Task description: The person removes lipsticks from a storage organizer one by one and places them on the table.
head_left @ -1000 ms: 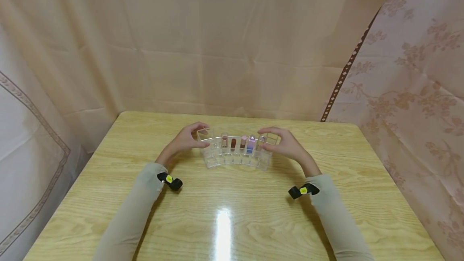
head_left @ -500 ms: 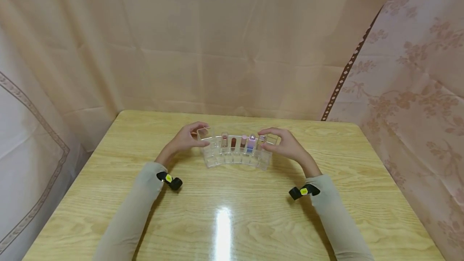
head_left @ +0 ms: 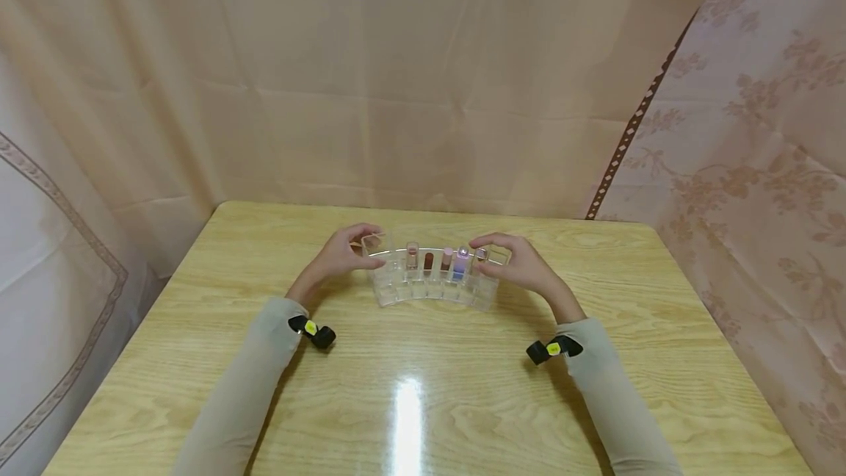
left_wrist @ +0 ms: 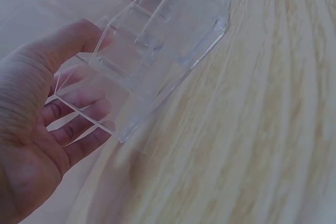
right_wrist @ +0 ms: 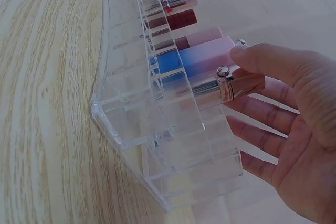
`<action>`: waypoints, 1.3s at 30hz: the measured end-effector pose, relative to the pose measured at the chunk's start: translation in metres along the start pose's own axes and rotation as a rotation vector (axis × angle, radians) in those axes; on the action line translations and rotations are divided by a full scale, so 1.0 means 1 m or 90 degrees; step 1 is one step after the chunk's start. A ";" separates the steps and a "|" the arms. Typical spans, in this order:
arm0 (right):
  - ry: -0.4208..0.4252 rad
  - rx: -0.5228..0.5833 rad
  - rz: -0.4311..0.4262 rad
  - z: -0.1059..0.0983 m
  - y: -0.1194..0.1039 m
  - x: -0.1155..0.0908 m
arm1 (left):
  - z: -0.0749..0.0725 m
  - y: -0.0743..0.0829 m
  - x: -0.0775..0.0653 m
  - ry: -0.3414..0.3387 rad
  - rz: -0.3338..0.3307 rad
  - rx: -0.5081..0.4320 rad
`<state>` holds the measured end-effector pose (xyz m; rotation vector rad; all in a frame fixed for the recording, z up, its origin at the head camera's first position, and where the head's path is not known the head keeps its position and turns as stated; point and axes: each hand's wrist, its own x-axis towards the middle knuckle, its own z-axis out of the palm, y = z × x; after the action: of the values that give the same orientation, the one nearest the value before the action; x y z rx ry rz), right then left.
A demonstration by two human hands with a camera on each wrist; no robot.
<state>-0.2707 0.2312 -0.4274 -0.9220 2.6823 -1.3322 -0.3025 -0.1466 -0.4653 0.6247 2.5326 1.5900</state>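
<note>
A clear tiered lipstick organizer [head_left: 432, 289] with a curved front stands at the middle of the table's far part. My left hand [head_left: 338, 251] holds its left end, thumb in front and fingers behind the clear wall in the left wrist view. At the other end my right hand [head_left: 521, 266] grips the organizer, its fingers behind. In the right wrist view, the right thumb tip overlaps the top of a pink-to-blue lipstick tube [right_wrist: 202, 55]. Beside it sit a metallic-capped lipstick [right_wrist: 244, 85] and a dark red one [right_wrist: 182, 20]. Several lipsticks stand in the organizer's upper row.
The wood-grain table [head_left: 463, 395] carries a bright light reflection near its front. A beige curtain [head_left: 396, 94] hangs behind the far edge, and a floral cloth [head_left: 760, 138] hangs on the right. Black wrist cameras [head_left: 322, 337] sit on both sleeves.
Over the last half second the organizer and its lipsticks shift slightly to the right, and my left hand moves with them. My right hand stays almost in place.
</note>
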 end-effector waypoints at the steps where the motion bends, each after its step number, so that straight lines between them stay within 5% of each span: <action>1: 0.001 -0.001 0.000 0.000 0.000 0.000 | 0.000 -0.001 0.000 0.004 0.003 0.007; 14: 0.015 -0.005 0.021 -0.001 0.003 0.000 | 0.005 -0.003 0.003 0.049 0.012 0.030; 39: 0.036 -0.011 0.019 0.000 0.004 0.002 | 0.002 -0.009 0.012 0.034 0.009 -0.008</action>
<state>-0.2746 0.2317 -0.4302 -0.8553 2.7417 -1.3532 -0.3151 -0.1436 -0.4729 0.6075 2.5602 1.6475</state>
